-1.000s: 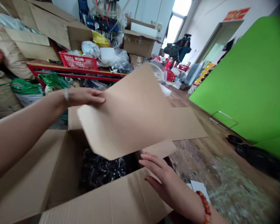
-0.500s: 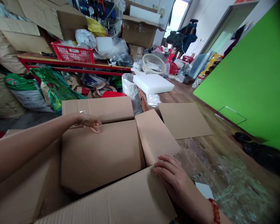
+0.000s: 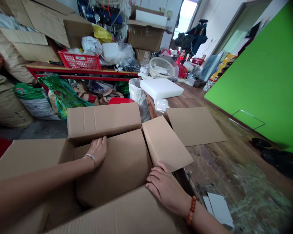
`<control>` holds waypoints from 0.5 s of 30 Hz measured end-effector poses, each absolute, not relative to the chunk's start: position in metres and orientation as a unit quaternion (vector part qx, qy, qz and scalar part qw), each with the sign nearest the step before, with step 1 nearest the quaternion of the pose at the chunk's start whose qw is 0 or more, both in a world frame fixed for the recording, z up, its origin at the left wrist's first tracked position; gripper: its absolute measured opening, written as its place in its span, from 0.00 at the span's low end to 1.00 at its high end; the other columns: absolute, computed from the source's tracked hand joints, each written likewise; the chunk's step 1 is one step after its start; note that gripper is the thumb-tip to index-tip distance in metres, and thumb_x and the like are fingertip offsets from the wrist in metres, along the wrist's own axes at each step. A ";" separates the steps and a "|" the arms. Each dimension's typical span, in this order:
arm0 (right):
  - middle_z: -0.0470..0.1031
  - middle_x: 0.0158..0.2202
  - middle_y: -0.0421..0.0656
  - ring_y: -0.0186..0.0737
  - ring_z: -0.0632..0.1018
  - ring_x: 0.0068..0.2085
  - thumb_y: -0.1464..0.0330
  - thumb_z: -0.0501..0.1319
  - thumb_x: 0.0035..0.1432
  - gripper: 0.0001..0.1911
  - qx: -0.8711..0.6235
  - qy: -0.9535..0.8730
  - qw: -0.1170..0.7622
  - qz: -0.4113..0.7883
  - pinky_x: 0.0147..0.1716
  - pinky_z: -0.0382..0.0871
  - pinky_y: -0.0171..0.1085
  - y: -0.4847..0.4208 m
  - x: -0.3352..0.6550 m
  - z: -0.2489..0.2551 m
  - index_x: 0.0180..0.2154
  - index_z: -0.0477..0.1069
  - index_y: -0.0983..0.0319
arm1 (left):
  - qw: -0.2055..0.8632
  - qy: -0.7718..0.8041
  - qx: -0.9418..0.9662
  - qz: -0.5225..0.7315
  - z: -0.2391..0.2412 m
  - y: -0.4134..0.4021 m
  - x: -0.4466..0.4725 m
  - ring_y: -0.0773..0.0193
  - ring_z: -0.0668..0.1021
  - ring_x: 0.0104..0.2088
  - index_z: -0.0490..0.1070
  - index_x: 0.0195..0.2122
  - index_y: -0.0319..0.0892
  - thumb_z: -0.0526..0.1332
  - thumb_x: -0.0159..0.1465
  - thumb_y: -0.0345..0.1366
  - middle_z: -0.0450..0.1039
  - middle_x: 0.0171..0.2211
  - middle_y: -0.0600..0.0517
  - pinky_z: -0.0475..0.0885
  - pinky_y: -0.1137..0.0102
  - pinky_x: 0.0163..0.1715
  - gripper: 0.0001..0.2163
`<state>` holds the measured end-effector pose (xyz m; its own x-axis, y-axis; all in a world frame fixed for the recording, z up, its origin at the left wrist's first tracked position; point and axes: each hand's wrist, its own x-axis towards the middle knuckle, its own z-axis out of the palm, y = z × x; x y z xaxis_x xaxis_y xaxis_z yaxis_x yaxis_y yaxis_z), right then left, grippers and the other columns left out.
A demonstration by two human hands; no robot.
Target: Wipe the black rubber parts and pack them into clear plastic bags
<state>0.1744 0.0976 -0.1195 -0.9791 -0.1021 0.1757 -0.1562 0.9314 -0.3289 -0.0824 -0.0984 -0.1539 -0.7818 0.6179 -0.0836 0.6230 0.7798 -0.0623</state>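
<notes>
A large open cardboard box (image 3: 31, 156) stands in front of me, its flaps spread outward. Inside it lies a flat cardboard sheet (image 3: 119, 165) that covers the contents. My left hand (image 3: 99, 151) lies flat and open on the sheet's far left corner, a thin bracelet on the wrist. My right hand (image 3: 164, 188) rests with fingers stretched on the sheet's near right edge, beside the right flap (image 3: 166, 143) and above the near flap (image 3: 127, 217). A red bead bracelet sits on that wrist.
A loose cardboard sheet (image 3: 195, 125) lies on the worn wooden table (image 3: 224, 169) to the right, with white cards (image 3: 218, 208) near me. A white foam block (image 3: 161, 87), bags, a red basket (image 3: 80, 61) on a red shelf and a green screen (image 3: 263, 74) surround the spot.
The cardboard sheet I held up in the air has come down into the box and now covers the dark bagged contents. Both hands have moved onto it and lie flat.
</notes>
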 end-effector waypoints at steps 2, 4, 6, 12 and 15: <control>0.74 0.30 0.39 0.37 0.72 0.38 0.68 0.53 0.65 0.11 0.063 -0.980 0.064 0.175 0.61 0.49 0.49 0.097 0.172 -0.120 0.34 0.72 0.60 | -0.020 0.921 0.386 -0.041 -0.156 -0.112 -0.066 0.40 0.51 0.65 0.48 0.65 0.29 0.48 0.64 0.28 0.51 0.64 0.32 0.45 0.45 0.61 0.27; 0.74 0.29 0.38 0.36 0.71 0.37 0.68 0.52 0.65 0.12 0.059 -0.981 0.061 0.175 0.61 0.47 0.49 0.097 0.170 -0.120 0.33 0.72 0.60 | -0.042 0.866 0.496 -0.034 -0.162 -0.122 -0.052 0.43 0.44 0.67 0.49 0.66 0.42 0.51 0.65 0.34 0.45 0.68 0.42 0.37 0.44 0.62 0.27; 0.74 0.30 0.38 0.36 0.71 0.37 0.68 0.52 0.66 0.12 0.055 -0.981 0.059 0.178 0.60 0.46 0.48 0.098 0.169 -0.121 0.33 0.72 0.60 | -0.032 0.810 0.586 -0.016 -0.175 -0.122 -0.044 0.44 0.43 0.67 0.50 0.65 0.53 0.54 0.64 0.42 0.42 0.69 0.48 0.34 0.44 0.62 0.27; 0.74 0.31 0.38 0.37 0.71 0.38 0.67 0.53 0.65 0.11 0.056 -0.984 0.049 0.163 0.61 0.43 0.48 0.098 0.171 -0.125 0.34 0.72 0.60 | 0.058 0.799 0.598 0.038 -0.245 -0.071 -0.042 0.45 0.43 0.67 0.46 0.66 0.55 0.50 0.65 0.50 0.39 0.69 0.47 0.34 0.39 0.60 0.29; 0.73 0.31 0.39 0.38 0.70 0.38 0.66 0.53 0.65 0.10 0.048 -0.987 0.040 0.148 0.61 0.43 0.48 0.097 0.169 -0.123 0.33 0.71 0.60 | 0.070 0.804 0.589 0.038 -0.282 -0.050 -0.044 0.41 0.48 0.66 0.51 0.65 0.47 0.51 0.64 0.51 0.44 0.67 0.40 0.41 0.38 0.59 0.30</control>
<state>0.1694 0.0967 -0.1233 -0.9921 -0.0831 0.0936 -0.1070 0.9513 -0.2890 -0.0444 -0.0501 -0.2824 -0.2957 0.9529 -0.0679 0.9421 0.3026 0.1442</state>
